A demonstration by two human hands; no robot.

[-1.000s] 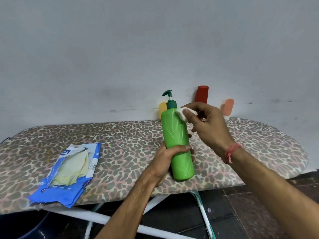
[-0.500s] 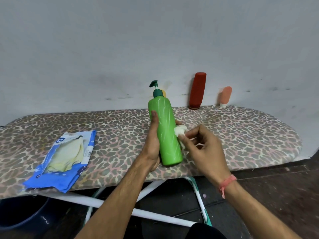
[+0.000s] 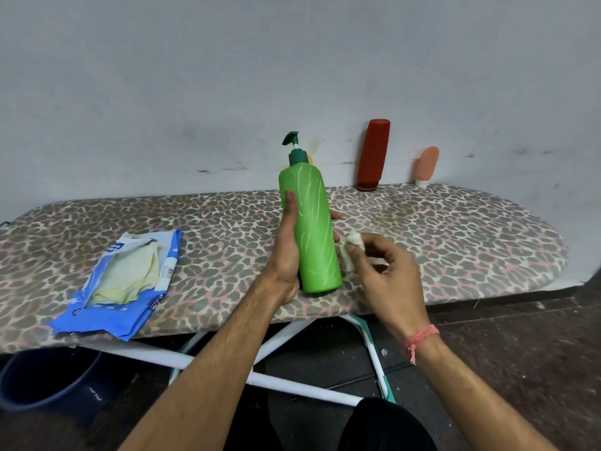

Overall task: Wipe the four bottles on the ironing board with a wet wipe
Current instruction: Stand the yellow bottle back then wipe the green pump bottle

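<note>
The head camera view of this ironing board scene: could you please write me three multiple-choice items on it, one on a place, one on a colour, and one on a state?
1. Where does the blue wipe packet lie on the ironing board?
A. At the board's left part, near its front edge
B. Against the wall beside the red bottle
C. Under the green bottle

2. What colour is the pump bottle that the left hand grips?
A. Red
B. Green
C. Peach

3. How is the right hand?
A. Flat and empty on the board
B. Closed around the pump head
C. Pinching a wadded white wipe beside the bottle

Answers:
1. A, since the blue wipe packet lies left on the ironing board.
2. B, since the left hand grips the green bottle.
3. C, since the right hand pinches the wipe.
</note>
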